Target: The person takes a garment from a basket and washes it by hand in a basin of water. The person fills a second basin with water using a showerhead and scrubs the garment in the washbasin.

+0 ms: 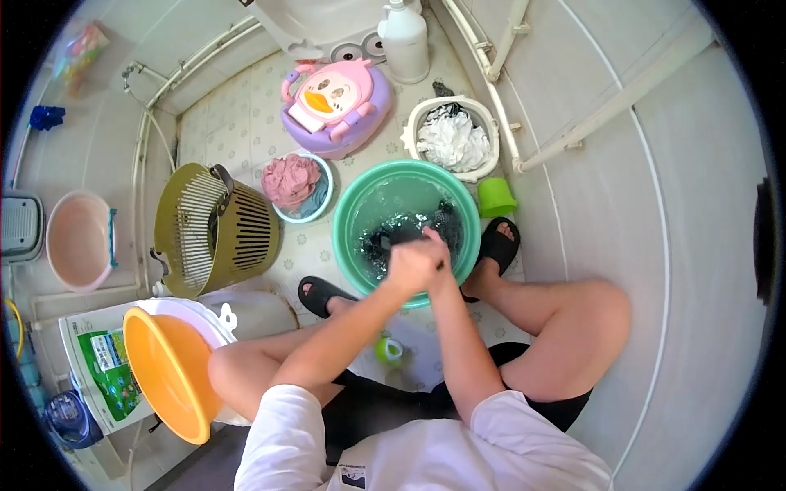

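Observation:
Both of my hands are together above the near part of a green basin [345,254] on the floor. My left hand [416,263], reached by the arm on the left, is closed in front of my right hand [440,245]. Dark wet cloth [442,221] lies in the basin's water, and a bit of something dark shows at my fingers. The two hands overlap, so much of the grip is hidden.
Behind the basin stand a pink and purple duck-faced potty [332,98], a white tub [409,135] of white cloth and a small basin [327,192] of pink cloth. A green cup [496,198] is right, an olive basket [254,229] and an orange basin [168,372] left.

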Tool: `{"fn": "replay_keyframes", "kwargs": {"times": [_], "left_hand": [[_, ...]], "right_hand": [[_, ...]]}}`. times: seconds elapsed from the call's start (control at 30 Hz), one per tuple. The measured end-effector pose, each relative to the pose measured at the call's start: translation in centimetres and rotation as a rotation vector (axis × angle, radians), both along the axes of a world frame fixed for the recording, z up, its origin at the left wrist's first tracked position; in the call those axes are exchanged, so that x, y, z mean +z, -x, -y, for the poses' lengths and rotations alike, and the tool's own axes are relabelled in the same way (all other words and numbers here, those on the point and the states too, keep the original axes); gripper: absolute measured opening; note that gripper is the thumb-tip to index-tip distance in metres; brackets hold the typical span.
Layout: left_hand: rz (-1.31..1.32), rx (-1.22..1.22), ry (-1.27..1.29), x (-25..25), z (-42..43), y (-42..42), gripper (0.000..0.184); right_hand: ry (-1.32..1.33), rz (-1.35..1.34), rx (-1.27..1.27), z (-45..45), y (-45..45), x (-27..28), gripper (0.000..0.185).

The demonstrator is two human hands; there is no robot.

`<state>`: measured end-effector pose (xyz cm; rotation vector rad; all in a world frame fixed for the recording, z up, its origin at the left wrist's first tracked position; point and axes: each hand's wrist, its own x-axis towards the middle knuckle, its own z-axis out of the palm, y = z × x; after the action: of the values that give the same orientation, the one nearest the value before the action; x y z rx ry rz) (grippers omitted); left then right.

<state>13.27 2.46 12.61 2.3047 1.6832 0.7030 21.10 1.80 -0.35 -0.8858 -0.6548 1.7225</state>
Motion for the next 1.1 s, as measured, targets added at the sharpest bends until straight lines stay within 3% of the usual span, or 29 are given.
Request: {"fn": "replay_keyframes", "kwargs": {"times": [0.03, 0.07, 0.1, 0.13, 0.2, 0.27, 0.37, 0.4, 0.47, 0.5, 0.63, 0.67, 0.7, 0.73, 0.8, 0.87, 0.9, 0.93, 1.0, 1.1], "left_hand": [[0.026, 0.146, 0.007, -0.5, -1.0, 1.0, 0.014], [0.049, 0.291, 0.011, -1.1, -2.8, 2.4, 0.015], [-0.061, 0.451, 0.117, -1.0, -4.1, 3.4, 0.019], [-0.042, 0.495, 0.174, -0.8, -4.5, 3.9, 0.024], [0.054, 0.433, 0.123, -0.5, -3.3, 2.7, 0.027], [0.127, 0.209, -0.005, 0.0, -0.7, 0.7, 0.021], [0.115, -0.02, -0.016, 1.2, 1.0, -0.2, 0.014], [0.097, -0.053, -0.065, 0.3, 0.2, 0.6, 0.013], [0.126, 0.194, -0.013, -0.2, -2.2, 1.2, 0.021], [0.064, 0.327, 0.013, -0.8, -3.6, 1.9, 0.023], [0.005, 0.575, 0.181, -0.8, -3.9, 2.1, 0.026], [0.038, 0.479, 0.167, -0.4, -2.7, 1.1, 0.022], [0.093, 0.345, 0.062, -0.2, -1.5, 0.1, 0.019], [0.143, 0.219, -0.038, 0.0, -0.1, -0.6, 0.018], [0.176, 0.177, -0.07, 0.6, 0.3, -0.6, 0.019], [0.244, 0.248, -0.127, -0.6, -0.8, 0.9, 0.025], [0.113, 0.401, 0.004, -1.3, -1.5, 2.1, 0.025], [-0.002, 0.513, 0.099, -1.8, -2.3, 3.5, 0.031], [-0.051, 0.596, 0.063, -3.6, -2.7, 6.6, 0.036], [0.002, 0.833, 0.205, -4.6, -1.9, 10.7, 0.044]], "right_hand": [[0.198, -0.007, -0.013, -0.8, 0.6, 1.3, 0.036], [0.672, -0.16, -0.057, -1.8, 1.8, 5.5, 0.036], [0.706, -0.112, -0.029, -1.7, 1.8, 6.1, 0.034], [0.69, -0.184, 0.053, -2.0, 1.9, 5.8, 0.031], [0.722, -0.169, -0.03, -1.9, 1.7, 6.2, 0.032], [0.457, -0.53, 0.097, -1.6, 0.2, -2.8, 0.03], [-0.184, 0.366, 0.015, -1.2, -0.8, 2.1, 0.022], [0.052, 0.164, 0.045, -1.2, -0.4, 1.5, 0.025], [0.67, -0.273, -0.064, -2.0, 1.1, 3.4, 0.033], [0.745, -0.156, -0.013, -2.7, 1.1, 6.6, 0.036], [0.662, -0.064, -0.022, -2.7, 1.1, 6.9, 0.033], [0.639, 0.007, -0.088, -2.9, 1.2, 6.9, 0.032], [0.575, -0.452, 0.013, -2.3, 0.2, -1.8, 0.03], [0.429, -0.421, 0.049, -2.2, -0.4, -3.7, 0.03], [0.373, -0.39, 0.063, -2.0, -0.2, -2.5, 0.031], [0.526, -0.202, 0.037, -1.5, 0.5, 0.5, 0.033], [0.668, 0.067, 0.06, -2.5, 0.8, 8.0, 0.031], [0.644, -0.046, 0.12, -2.2, 0.5, 7.0, 0.032], [0.582, 0.134, 0.201, -2.4, 0.6, 7.6, 0.032], [0.429, 0.237, 0.165, -3.7, 0.7, 5.6, 0.035]]}}
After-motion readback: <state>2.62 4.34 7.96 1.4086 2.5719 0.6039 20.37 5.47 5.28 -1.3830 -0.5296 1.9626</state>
